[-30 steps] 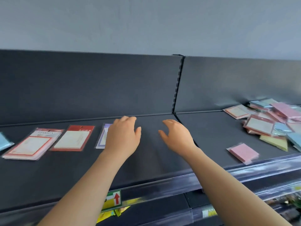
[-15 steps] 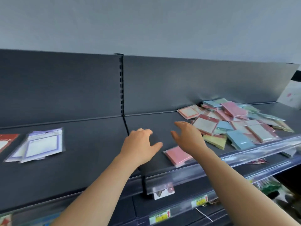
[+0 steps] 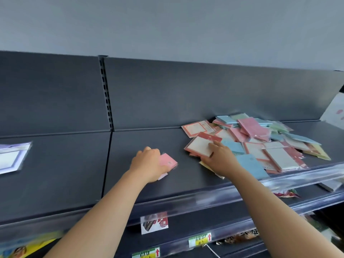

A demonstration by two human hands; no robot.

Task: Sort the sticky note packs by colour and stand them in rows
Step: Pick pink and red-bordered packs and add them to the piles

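While left hand half-covers its gripped pink pack, right hand pinches red-edged pack.

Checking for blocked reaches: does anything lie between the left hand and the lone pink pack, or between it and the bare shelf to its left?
Nothing visible does. The left hand grips the pink pack, which lies apart from the pile. Leftward the shelf is bare up to a purple-bordered pack at the frame edge.
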